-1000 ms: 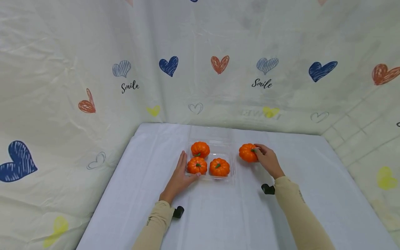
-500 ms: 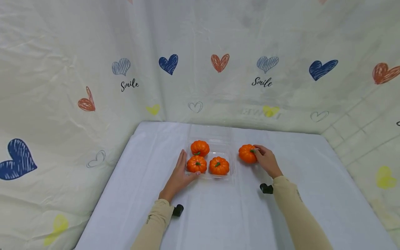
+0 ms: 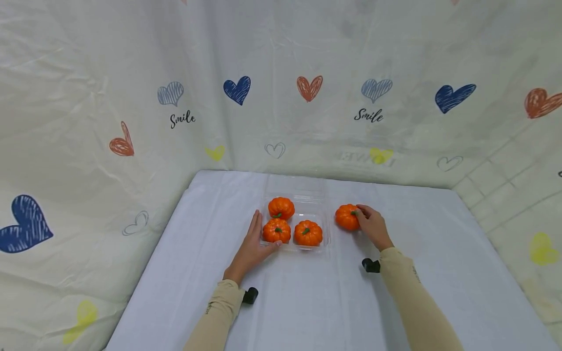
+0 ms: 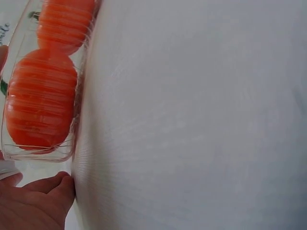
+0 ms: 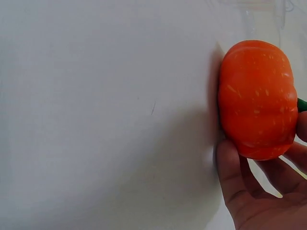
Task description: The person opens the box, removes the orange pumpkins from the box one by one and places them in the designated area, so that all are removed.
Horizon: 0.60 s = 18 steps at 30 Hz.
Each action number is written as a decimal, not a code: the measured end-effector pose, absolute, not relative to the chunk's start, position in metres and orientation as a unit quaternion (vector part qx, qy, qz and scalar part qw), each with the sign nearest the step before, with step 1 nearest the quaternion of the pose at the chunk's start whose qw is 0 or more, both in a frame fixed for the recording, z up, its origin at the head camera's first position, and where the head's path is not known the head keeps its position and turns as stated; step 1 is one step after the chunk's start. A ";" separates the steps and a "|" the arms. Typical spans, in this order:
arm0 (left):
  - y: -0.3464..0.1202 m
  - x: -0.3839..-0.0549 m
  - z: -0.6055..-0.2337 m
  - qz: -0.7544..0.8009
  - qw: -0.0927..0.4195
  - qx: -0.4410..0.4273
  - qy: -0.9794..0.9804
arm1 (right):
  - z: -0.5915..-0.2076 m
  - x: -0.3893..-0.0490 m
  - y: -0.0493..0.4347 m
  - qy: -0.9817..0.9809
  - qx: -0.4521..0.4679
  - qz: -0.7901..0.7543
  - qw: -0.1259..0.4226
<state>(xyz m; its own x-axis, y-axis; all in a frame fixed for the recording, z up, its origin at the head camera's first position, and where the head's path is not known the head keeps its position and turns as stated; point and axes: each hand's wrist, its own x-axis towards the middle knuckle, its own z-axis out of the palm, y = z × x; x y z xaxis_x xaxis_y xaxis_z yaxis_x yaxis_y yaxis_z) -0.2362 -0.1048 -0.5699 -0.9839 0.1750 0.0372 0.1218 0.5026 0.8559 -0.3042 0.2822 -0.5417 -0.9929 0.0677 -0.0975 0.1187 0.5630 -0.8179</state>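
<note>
Pumpkin (image 3: 345,219) held in right hand (image 3: 373,227), left hand (image 3: 250,251) (spread wide) beside clear container (image 3: 310,212)

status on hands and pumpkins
Left hand beside clear plastic container. Right hand gripping orange pumpkin outside it. Three more pumpkins inside. Only container's side wall between.

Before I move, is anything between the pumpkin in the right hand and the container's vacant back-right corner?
Only the right wall of the clear plastic container appears to stand between the orange pumpkin and that corner. The left hand is at the opposite side.
</note>
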 end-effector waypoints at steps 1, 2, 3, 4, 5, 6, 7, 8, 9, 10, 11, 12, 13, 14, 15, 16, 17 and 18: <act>-0.105 -0.236 -0.570 0.491 0.027 0.085 0.867 | -0.542 -0.304 0.282 0.885 0.054 -0.462 0.023; -0.105 -0.236 -0.570 0.491 0.027 0.084 0.867 | -0.543 -0.304 0.282 0.886 0.054 -0.460 0.018; -0.106 -0.236 -0.569 0.491 0.028 0.084 0.867 | -0.543 -0.304 0.282 0.887 0.054 -0.458 0.014; -0.106 -0.235 -0.570 0.491 0.028 0.084 0.867 | -0.544 -0.304 0.282 0.888 0.054 -0.457 0.010; -0.106 -0.235 -0.570 0.490 0.028 0.084 0.867 | -0.544 -0.304 0.281 0.888 0.054 -0.457 0.006; -0.106 -0.235 -0.570 0.490 0.027 0.084 0.867 | -0.545 -0.305 0.281 0.890 0.054 -0.453 0.001; -0.106 -0.235 -0.570 0.490 0.026 0.084 0.867 | -0.545 -0.305 0.281 0.891 0.054 -0.450 -0.004; -0.106 -0.235 -0.570 0.491 0.024 0.085 0.867 | -0.546 -0.305 0.281 0.892 0.054 -0.449 -0.009; -0.106 -0.235 -0.570 0.491 0.023 0.085 0.867 | -0.546 -0.305 0.280 0.893 0.056 -0.447 -0.012; -0.106 -0.235 -0.570 0.490 0.023 0.085 0.867 | -0.546 -0.304 0.280 0.894 0.058 -0.444 -0.015; -0.106 -0.235 -0.570 0.490 0.023 0.085 0.867 | -0.546 -0.304 0.280 0.895 0.062 -0.442 -0.017; -0.106 -0.235 -0.570 0.490 0.022 0.085 0.867 | -0.546 -0.304 0.280 0.896 0.065 -0.439 -0.018; -0.106 -0.235 -0.570 0.489 0.023 0.085 0.868 | -0.545 -0.304 0.281 0.895 0.070 -0.440 -0.018; -0.106 -0.234 -0.570 0.488 0.024 0.085 0.868 | -0.545 -0.303 0.281 0.895 0.073 -0.440 -0.019; -0.105 -0.234 -0.570 0.488 0.025 0.084 0.869 | -0.545 -0.303 0.281 0.894 0.076 -0.440 -0.020; -0.105 -0.234 -0.570 0.487 0.025 0.085 0.869 | -0.544 -0.303 0.282 0.893 0.078 -0.442 -0.019; -0.105 -0.234 -0.570 0.488 0.025 0.085 0.869 | -0.543 -0.302 0.283 0.892 0.077 -0.445 -0.020; -0.105 -0.235 -0.570 0.488 0.025 0.085 0.868 | -0.542 -0.301 0.284 0.890 0.075 -0.449 -0.022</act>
